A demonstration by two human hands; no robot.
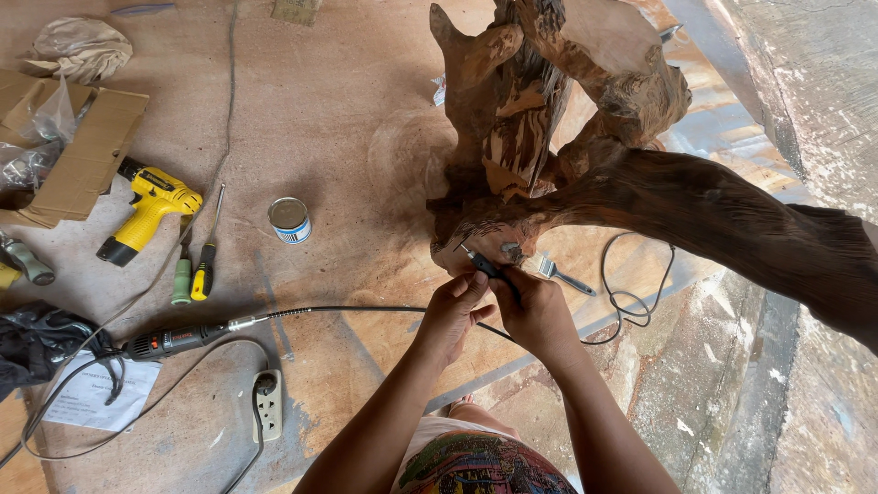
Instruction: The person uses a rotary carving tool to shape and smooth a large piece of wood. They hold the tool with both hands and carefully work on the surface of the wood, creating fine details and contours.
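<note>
dark gnarled root carving (585, 155) stands just beyond your hands, left hand (455, 311) and right hand (535, 311) both clenched on the black rotary handpiece (489, 267), tip touching its base, mid-carving, so steady pressure next.

The big gnarly root carving (585, 155) is dark reddish brown with paler orange-tan streaks where it's been cut, and the little handpiece (491, 269) pinched in the left hand (455, 311) and right hand (535, 311) is black. On the dusty pinkish-tan floor (347, 119) there's a bright yellow drill (146, 209) with black trim, screwdrivers with a pale green handle (182, 280) and a yellow one (201, 279), a white-and-blue tin (290, 220) with a silvery lid, and a white power strip (267, 405). The rotary tool (174, 341) is black and grey, the cardboard (78, 151) plain brown, and the clothing (480, 465) has a multicoloured swirly print.
</note>
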